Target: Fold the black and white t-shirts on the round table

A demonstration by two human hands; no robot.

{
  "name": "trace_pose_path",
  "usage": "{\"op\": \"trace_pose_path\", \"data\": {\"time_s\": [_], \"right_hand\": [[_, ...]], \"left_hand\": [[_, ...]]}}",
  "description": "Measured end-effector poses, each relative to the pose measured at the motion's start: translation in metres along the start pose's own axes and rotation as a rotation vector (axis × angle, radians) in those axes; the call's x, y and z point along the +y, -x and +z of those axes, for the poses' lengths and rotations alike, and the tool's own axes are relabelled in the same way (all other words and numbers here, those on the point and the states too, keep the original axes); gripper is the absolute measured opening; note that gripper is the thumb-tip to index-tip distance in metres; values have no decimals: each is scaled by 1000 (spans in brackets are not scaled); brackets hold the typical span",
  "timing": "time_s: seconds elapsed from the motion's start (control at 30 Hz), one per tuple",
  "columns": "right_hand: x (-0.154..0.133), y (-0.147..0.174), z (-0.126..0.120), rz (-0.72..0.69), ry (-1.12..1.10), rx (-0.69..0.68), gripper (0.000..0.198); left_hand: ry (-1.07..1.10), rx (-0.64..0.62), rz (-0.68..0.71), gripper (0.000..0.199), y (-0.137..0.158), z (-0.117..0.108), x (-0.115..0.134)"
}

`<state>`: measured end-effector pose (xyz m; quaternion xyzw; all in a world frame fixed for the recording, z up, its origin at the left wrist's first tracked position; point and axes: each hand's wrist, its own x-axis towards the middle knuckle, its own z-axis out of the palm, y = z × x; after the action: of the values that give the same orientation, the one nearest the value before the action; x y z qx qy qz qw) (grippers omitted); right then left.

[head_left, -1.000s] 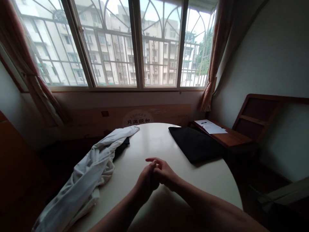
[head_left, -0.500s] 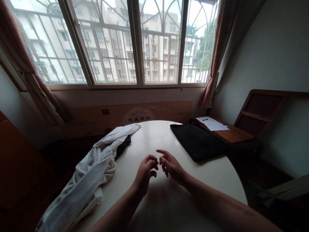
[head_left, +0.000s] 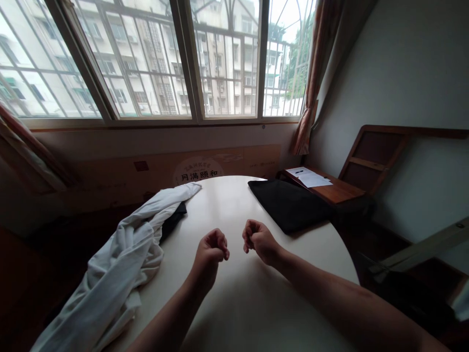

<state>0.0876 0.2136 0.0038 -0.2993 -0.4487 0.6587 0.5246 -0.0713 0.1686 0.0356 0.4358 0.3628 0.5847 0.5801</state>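
Observation:
My left hand [head_left: 212, 247] is above the white round table [head_left: 234, 303], its fingers curled in and nothing seen in them. Level with it, a short gap to the right, my right hand [head_left: 259, 239] is also closed, fingers bent toward the palm, with nothing visible inside. Left of my left hand lies a rumpled heap of white cloth [head_left: 120, 259] along the table's edge, with a bit of dark cloth [head_left: 174, 221] poking out from under it. A flat, folded black cloth [head_left: 289, 205] rests beyond my right hand at the table's right side. Neither hand touches the cloths.
Past the table on the right, a wooden chair or bench [head_left: 340, 193] carries white paper sheets [head_left: 309, 177] with a pen on them. A printed cardboard panel [head_left: 227, 159] leans below the barred window [head_left: 227, 68]. A curtain [head_left: 306, 122] hangs beside the right wall.
My fingers, loosely spread before, have curled closed. The hands have drawn farther apart. The whole view has shifted, with the room's contents now sitting farther left and slightly higher.

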Motion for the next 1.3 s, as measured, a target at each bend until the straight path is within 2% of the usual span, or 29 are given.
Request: {"op": "trace_pose_path", "data": {"time_s": [0.1,0.17,0.4,0.5,0.93,1.13,1.3], "right_hand": [[-3,2,0,14,47,-42,21],[-5,3,1,16,52,-48,21],[-13,2,2,48,-55,-5,20],[-15,4,5,75,-89,2,20],[-10,11,10,162,-78,30,23],[-22,15,13,211,-240,81,24],[-26,19,17,192,-256,82,24]], "left_hand": [[24,-84,-21,16,3,3,4],[19,-94,-27,15,4,4,4],[-142,130,-49,18,-1,0,-9],[-149,180,-76,18,-2,-2,-13],[-257,117,-69,8,7,7,-11],[-255,117,-63,7,5,8,-11],[-267,117,-62,5,7,7,-10]]}}
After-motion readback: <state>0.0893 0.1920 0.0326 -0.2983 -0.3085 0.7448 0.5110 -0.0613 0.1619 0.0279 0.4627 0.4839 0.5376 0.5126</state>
